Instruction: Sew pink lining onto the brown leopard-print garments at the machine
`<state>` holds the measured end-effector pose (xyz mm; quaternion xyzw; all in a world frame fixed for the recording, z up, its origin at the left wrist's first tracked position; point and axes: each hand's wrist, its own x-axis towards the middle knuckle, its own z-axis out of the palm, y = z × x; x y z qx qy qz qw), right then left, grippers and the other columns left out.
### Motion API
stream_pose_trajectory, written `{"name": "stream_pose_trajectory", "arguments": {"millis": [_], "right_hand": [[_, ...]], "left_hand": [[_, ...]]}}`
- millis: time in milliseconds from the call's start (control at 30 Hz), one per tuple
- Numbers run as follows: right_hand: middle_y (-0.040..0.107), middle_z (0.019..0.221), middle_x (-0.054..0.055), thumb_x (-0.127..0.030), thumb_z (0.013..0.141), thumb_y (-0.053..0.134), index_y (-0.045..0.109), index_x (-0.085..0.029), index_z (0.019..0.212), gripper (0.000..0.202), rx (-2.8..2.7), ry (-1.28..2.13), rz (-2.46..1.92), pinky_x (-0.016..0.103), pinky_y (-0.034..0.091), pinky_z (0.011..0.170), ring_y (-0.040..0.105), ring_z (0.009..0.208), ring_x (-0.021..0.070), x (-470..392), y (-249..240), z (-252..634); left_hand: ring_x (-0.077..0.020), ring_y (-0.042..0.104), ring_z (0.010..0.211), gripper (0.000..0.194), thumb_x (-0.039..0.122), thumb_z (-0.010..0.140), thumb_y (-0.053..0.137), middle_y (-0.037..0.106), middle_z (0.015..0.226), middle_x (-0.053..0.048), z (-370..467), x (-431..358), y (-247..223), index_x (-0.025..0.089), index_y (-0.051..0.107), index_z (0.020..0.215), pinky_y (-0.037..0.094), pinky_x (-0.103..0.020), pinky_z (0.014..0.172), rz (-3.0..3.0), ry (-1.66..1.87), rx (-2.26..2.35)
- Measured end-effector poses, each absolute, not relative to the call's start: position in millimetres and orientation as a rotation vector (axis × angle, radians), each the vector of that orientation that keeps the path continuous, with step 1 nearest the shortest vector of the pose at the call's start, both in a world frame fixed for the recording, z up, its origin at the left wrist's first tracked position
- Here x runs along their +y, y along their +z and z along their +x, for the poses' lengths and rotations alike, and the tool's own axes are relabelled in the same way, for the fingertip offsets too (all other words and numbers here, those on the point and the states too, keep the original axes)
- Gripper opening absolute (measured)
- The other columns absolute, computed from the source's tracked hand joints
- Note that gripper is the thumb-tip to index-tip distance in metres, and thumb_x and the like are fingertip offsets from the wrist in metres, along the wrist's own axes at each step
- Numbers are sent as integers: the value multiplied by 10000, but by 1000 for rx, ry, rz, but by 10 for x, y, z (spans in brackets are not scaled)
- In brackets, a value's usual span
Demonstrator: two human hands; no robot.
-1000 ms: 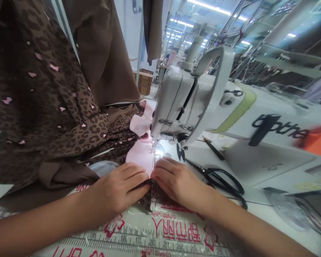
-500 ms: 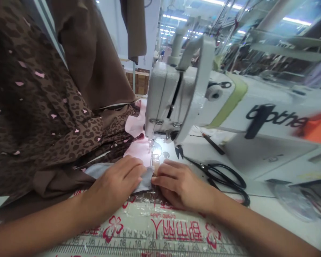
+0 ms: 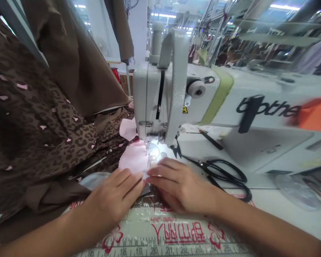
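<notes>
Head view, only one. Left hand (image 3: 116, 196) lies over pink cloth (image 3: 132, 157) and grey cloth (image 3: 95, 180), fingers together, palm down. Can't tell if its grip pinches anything; thumb side partly hidden. Right hand (image 3: 179, 185): grip narrow, fingertips pinching a grey cloth corner, just beside the left fingertips.

Pink cloth sits flat under the sewing machine (image 3: 155, 96) head, its right edge at the needle area, lamp lit on it. Grey cloth runs under the left hand, nearer the table's front edge. Leopard cloth (image 3: 77, 135) is heaped toward the table's left edge, touching the pink. Plain brown cloth (image 3: 88, 78) hangs behind it.

Right of the right hand, on the table (image 3: 280, 217): black scissors (image 3: 224, 175), tips toward the machine head, handles toward the table's right edge. Slim tool (image 3: 211, 139) lies behind the scissors, apart from them. Ruler (image 3: 147, 251) runs parallel to the table's front edge, nearer it than both hands. Orange patch (image 3: 315, 113) on the machine arm is blurred.
</notes>
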<state>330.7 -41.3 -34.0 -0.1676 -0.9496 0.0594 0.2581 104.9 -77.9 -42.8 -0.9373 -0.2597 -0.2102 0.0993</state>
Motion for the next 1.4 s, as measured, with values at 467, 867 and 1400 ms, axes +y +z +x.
{"name": "stream_pose_trajectory", "arguments": {"millis": [467, 867, 1400], "right_hand": [[672, 1029, 121, -87, 811, 475, 627, -72, 1055, 287, -2681, 15, -520, 392, 501, 861, 564, 947, 233, -338, -328, 3234], [662, 940, 140, -117, 876, 423, 618, -66, 1045, 262, -2730, -90, -697, 397, 518, 838, 573, 994, 257, -194, -354, 3200], [650, 1024, 88, -164, 948, 394, 635, -96, 1028, 262, -2694, -259, -748, 338, 463, 888, 526, 887, 205, -222, -383, 3198]], "left_hand": [[-209, 566, 992, 301, 56, 896, 363, 629, 979, -132, 1003, -529, -454, 47, 578, 1107, 538, -347, 886, -2993, -847, -665], [-202, 533, 1046, 273, 108, 929, 380, 607, 994, -90, 980, -231, -502, 106, 588, 1106, 491, -370, 963, -3062, -847, -776], [-245, 508, 1162, 286, 121, 936, 413, 559, 1221, -144, 978, -212, -475, 87, 604, 1147, 461, -426, 1015, -3018, -766, -735]]}}
